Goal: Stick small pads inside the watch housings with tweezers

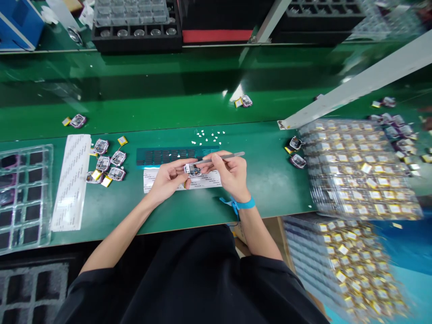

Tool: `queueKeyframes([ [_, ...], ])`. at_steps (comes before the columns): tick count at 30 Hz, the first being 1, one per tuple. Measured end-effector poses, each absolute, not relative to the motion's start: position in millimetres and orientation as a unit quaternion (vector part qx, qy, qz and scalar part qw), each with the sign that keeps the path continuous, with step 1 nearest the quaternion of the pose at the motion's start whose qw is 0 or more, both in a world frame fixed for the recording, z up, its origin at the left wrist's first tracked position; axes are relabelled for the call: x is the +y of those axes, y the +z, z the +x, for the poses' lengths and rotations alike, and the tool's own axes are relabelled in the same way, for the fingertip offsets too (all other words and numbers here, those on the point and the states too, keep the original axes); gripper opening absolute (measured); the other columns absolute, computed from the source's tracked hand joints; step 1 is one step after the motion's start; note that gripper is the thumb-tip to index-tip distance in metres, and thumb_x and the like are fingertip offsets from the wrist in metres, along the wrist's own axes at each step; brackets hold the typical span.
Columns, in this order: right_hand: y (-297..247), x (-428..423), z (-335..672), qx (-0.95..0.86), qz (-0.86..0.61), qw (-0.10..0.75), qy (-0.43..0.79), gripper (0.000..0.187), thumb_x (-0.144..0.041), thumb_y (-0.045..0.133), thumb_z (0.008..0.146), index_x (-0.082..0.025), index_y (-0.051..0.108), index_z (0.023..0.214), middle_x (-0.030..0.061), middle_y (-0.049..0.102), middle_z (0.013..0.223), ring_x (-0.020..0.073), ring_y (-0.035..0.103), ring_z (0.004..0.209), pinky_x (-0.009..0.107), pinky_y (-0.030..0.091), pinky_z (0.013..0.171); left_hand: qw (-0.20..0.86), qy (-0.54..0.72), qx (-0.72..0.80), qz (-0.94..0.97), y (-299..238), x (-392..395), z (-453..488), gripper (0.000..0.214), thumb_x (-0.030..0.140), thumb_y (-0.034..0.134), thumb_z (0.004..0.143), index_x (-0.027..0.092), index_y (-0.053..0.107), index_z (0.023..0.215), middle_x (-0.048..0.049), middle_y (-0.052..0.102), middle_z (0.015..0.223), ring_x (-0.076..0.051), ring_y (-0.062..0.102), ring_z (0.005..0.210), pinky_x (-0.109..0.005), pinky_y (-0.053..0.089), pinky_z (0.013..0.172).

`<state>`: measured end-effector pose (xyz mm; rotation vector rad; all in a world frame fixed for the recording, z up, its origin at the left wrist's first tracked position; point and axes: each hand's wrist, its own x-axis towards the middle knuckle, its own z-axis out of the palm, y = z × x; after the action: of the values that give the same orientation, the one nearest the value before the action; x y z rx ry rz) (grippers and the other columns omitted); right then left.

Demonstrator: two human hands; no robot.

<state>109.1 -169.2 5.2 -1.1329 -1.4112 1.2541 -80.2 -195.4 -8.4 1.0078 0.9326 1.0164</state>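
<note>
My left hand (166,181) is closed around the edge of a small square watch case (193,169) with its circuit board showing. In my right hand (232,176), gripped like a pen, are metal tweezers (236,155), their tip reaching over the case. My fingers partly hide the tip and what it touches. Beneath both hands lies a white printed backing sheet (148,180). Just beyond it is a blue-green strip (158,156) with rows of dark adhesive pieces. Small white bits (212,135) are scattered behind the strip. A blue wrist strap (246,204) circles my right wrist.
Several watch cases with yellow batteries (118,157) sit left of the hands, beside another white sheet (70,184). A clear tray (33,198) stands at far left. Stacked filled trays (357,171) and a slanted white post (354,81) bound the right. Black trays (135,42) line the shelf.
</note>
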Motion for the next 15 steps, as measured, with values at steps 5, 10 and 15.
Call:
queueKeyframes([
  [5,4.4,-169.2,109.4,-0.567,-0.446,0.464,0.514,0.040,-0.057,0.065,0.093,-0.020,0.074,0.081,0.0031,0.076,0.071,0.0167,0.073,0.061,0.030,0.063,0.061,0.657,0.448,0.417,0.439,-7.5,-195.9,-79.2,0.037,0.019,0.070,0.080,0.013,0.076,0.116,-0.0026,0.072,0.072,-0.011,0.060,0.052,-0.028,0.051,0.060],
  [10,2.9,-169.7,109.3,-0.563,-0.435,0.472,0.521,0.036,-0.053,0.066,0.094,-0.020,0.075,0.085,0.0031,0.077,0.072,0.0167,0.074,0.061,0.030,0.062,0.060,0.655,0.450,0.421,0.437,-7.0,-196.3,-78.3,0.036,0.019,0.071,0.079,0.013,0.076,0.115,-0.0022,0.072,0.070,-0.011,0.060,0.051,-0.027,0.050,0.060],
  [15,1.6,-169.7,109.6,-0.562,-0.436,0.469,0.523,0.037,-0.055,0.066,0.094,-0.020,0.074,0.085,0.0029,0.078,0.074,0.0167,0.074,0.061,0.030,0.063,0.061,0.646,0.448,0.436,0.439,-6.9,-196.0,-77.8,0.032,0.024,0.072,0.081,0.013,0.078,0.111,-0.0019,0.069,0.065,-0.012,0.059,0.049,-0.027,0.047,0.056],
])
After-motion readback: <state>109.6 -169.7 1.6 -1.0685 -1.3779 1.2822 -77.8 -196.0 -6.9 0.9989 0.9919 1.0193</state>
